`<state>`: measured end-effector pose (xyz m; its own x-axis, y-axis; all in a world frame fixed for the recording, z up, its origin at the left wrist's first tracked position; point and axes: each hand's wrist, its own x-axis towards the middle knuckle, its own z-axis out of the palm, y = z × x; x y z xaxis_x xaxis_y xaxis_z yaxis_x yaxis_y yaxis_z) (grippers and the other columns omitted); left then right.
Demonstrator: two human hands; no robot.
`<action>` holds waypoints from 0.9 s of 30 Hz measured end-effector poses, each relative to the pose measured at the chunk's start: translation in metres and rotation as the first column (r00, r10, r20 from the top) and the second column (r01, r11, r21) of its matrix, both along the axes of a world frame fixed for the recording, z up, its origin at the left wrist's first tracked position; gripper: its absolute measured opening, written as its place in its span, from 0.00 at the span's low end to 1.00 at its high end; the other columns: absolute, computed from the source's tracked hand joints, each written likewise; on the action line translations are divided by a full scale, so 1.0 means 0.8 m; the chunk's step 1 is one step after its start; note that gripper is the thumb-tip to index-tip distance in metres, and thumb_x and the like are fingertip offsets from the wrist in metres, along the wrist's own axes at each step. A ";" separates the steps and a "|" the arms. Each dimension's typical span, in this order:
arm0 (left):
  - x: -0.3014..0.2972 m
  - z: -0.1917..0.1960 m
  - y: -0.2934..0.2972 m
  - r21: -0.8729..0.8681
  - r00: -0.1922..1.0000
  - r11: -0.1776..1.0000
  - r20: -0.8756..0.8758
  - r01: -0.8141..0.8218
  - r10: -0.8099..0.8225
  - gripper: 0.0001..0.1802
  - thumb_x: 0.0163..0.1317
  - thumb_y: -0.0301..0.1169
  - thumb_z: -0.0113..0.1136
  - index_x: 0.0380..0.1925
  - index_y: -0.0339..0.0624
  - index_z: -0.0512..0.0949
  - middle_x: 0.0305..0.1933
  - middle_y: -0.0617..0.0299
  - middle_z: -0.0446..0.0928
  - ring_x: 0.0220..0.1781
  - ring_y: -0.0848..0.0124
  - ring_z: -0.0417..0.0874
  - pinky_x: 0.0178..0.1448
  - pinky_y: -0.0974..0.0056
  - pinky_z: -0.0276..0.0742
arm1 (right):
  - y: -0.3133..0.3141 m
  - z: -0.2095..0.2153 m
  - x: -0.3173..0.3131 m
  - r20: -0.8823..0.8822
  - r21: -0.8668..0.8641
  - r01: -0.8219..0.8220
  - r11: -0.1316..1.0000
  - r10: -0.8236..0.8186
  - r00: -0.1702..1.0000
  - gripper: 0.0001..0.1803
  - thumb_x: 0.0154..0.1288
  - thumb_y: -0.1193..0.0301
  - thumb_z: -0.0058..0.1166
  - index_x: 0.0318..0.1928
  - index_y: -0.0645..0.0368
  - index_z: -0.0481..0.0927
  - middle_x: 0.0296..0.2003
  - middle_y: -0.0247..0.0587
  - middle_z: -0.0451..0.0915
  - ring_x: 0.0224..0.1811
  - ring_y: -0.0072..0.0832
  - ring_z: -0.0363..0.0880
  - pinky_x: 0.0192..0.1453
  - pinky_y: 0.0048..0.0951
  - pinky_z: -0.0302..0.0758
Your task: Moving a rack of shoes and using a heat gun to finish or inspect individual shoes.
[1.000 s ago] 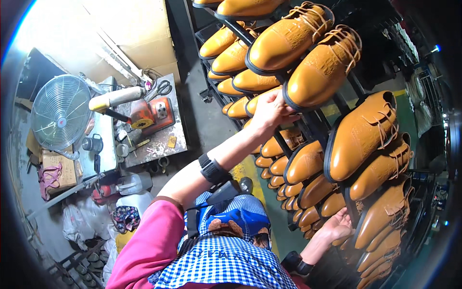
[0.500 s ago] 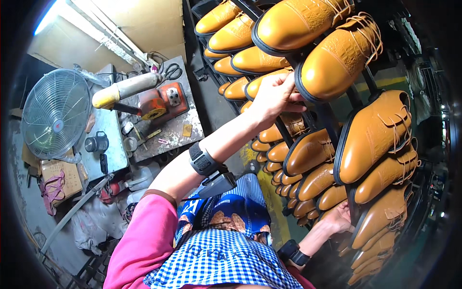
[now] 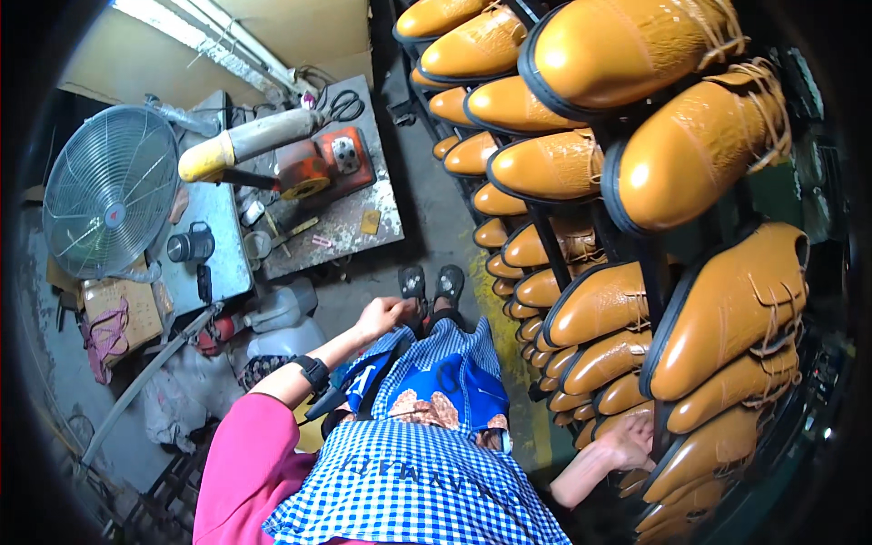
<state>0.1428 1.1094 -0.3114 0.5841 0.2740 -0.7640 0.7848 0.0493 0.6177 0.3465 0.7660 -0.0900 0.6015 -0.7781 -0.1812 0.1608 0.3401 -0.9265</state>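
Observation:
My left hand (image 3: pixel 381 318) hangs in front of my apron, above the floor near my shoes. Its fingers are curled in, and I see nothing held in them. Low on the right, my right hand (image 3: pixel 627 442) rests at the dark upright post (image 3: pixel 656 295) of a shoe rack. Its fingers are stretched and the thumb stands apart; where they meet the post is partly hidden. Glossy tan lace-up shoes (image 3: pixel 695 150) with black soles fill the rack in stacked rows. One tan shoe (image 3: pixel 704 454) is just right of my right hand.
To the left stand a worn table (image 3: pixel 386 213) with an orange machine (image 3: pixel 304 173) and a yellow-ended pipe (image 3: pixel 245 154), a large wire-guard fan (image 3: pixel 111 193), a dark mug (image 3: pixel 189 243) and plastic jugs (image 3: pixel 286 331). A yellow floor line (image 3: pixel 510 359) runs beside the rack.
My left hand has let go of the rack's upper part and dropped down left to before my apron. My right hand stays low by the rack, its fingers shifted slightly. The view has moved.

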 end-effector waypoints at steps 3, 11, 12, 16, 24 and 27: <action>-0.077 -0.035 -0.019 0.128 0.987 0.979 0.007 0.158 -0.160 0.19 0.62 0.44 0.50 0.41 0.43 0.81 0.36 0.52 0.82 0.39 0.61 0.83 0.47 0.59 0.76 | -0.024 -0.044 -0.058 0.282 -0.097 -0.855 0.509 0.838 0.467 0.38 0.69 0.40 0.19 0.32 0.63 0.71 0.22 0.43 0.75 0.22 0.30 0.75 0.30 0.27 0.76; -0.069 -0.010 -0.061 0.126 0.778 0.773 -0.207 0.622 -0.593 0.28 0.63 0.56 0.42 0.42 0.47 0.80 0.43 0.49 0.80 0.47 0.52 0.80 0.54 0.54 0.75 | 0.049 -0.224 -0.091 -0.693 0.135 -0.903 -0.408 0.612 -0.381 0.22 0.62 0.60 0.56 0.50 0.63 0.73 0.42 0.50 0.79 0.46 0.37 0.77 0.50 0.33 0.73; -0.080 -0.016 -0.062 0.116 0.781 0.779 -0.216 0.617 -0.586 0.28 0.63 0.56 0.42 0.42 0.47 0.80 0.43 0.49 0.80 0.47 0.52 0.80 0.54 0.54 0.75 | 0.050 -0.240 -0.091 -0.758 0.119 -0.811 -0.572 0.476 -0.447 0.29 0.58 0.57 0.60 0.54 0.63 0.72 0.48 0.53 0.76 0.54 0.44 0.73 0.58 0.40 0.68; -0.140 -0.046 -0.053 0.004 0.731 0.757 -0.265 0.653 -0.629 0.31 0.62 0.58 0.39 0.39 0.44 0.80 0.42 0.47 0.80 0.46 0.51 0.81 0.52 0.52 0.75 | 0.064 -0.284 -0.115 -0.778 0.235 -0.575 -0.784 0.202 -0.595 0.22 0.54 0.57 0.64 0.43 0.61 0.79 0.40 0.49 0.80 0.45 0.36 0.78 0.49 0.35 0.73; -0.260 -0.074 -0.040 -0.419 0.940 0.904 -0.270 0.079 -0.207 0.22 0.61 0.47 0.58 0.18 0.41 0.84 0.16 0.65 0.79 0.15 0.77 0.74 0.24 0.67 0.71 | 0.118 -0.275 -0.216 -0.061 0.801 -0.326 -0.502 0.474 -0.879 0.08 0.64 0.73 0.55 0.39 0.66 0.80 0.34 0.30 0.81 0.35 0.13 0.76 0.42 0.18 0.74; -0.256 -0.058 0.010 -0.446 0.873 0.842 -0.224 0.304 -0.433 0.21 0.61 0.45 0.59 0.20 0.39 0.84 0.17 0.67 0.80 0.19 0.80 0.77 0.26 0.70 0.72 | 0.137 -0.270 -0.240 -0.073 0.814 -0.337 -0.473 0.492 -0.868 0.08 0.63 0.71 0.57 0.38 0.64 0.81 0.32 0.29 0.81 0.34 0.13 0.75 0.40 0.18 0.73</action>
